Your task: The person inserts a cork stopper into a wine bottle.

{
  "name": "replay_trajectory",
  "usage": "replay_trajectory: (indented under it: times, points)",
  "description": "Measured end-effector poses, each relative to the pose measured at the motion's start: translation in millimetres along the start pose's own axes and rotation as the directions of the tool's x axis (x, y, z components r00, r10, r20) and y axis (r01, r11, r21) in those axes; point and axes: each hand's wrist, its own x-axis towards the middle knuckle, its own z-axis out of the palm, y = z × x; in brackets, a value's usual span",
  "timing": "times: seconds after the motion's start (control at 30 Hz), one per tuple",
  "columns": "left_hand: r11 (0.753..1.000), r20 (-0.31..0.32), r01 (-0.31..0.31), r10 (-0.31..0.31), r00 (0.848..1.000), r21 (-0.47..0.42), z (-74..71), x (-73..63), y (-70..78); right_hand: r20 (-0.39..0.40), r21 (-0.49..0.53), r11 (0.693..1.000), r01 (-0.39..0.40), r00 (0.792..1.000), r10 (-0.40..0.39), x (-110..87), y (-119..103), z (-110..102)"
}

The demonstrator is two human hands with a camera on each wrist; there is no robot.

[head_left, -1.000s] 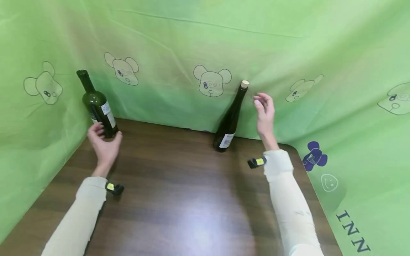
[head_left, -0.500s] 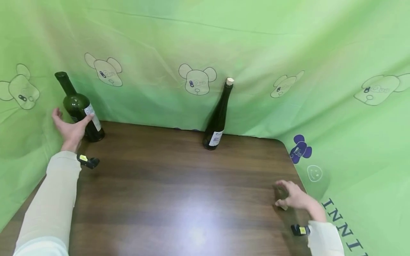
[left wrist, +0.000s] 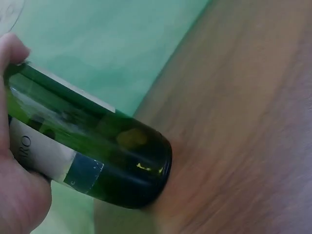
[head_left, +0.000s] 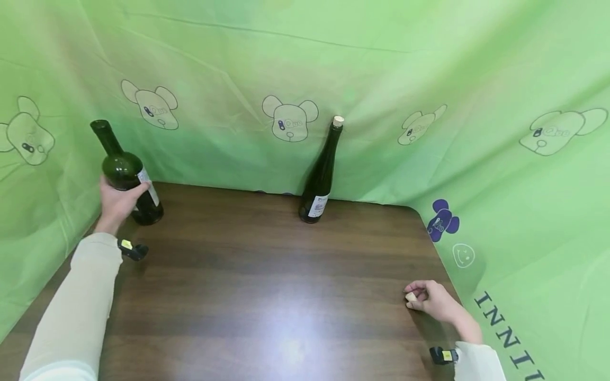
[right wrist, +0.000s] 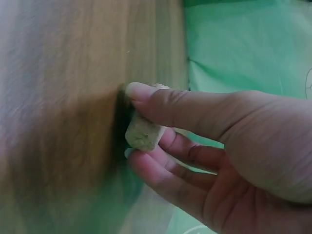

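My left hand grips the body of a green wine bottle at the table's far left, thumb on the label side. No stopper shows in its dark mouth. In the left wrist view its base is at the wood; whether it touches is unclear. Over at the right edge, my right hand pinches a small pale cork between thumb and fingers. Close up in the right wrist view, the cork is partly covered by the thumb and sits just off or on the tabletop.
A slim dark bottle with a cork in its neck stands at the back middle of the brown wooden table. Green printed cloth hangs around the back and sides.
My left hand has closed round the green bottle, which has shifted slightly right and nearer. The right hand swung from beside the dark bottle to the right edge and picked out the cork.
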Motion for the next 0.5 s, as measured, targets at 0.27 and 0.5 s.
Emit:
replay_trajectory:
  times: [0.27,0.5]
  points:
    - [0.983,0.213,-0.180,0.183,0.960,-0.035,55.4,-49.3,5.1,-0.158,0.041,0.995,0.086,0.984,-0.078,37.6,-26.4,-3.1]
    - [0.913,0.374,-0.321,0.398,0.837,-0.253,132.6,-97.6,12.9,-0.230,0.139,0.970,0.200,0.959,-0.165,86.7,-81.5,-6.5]
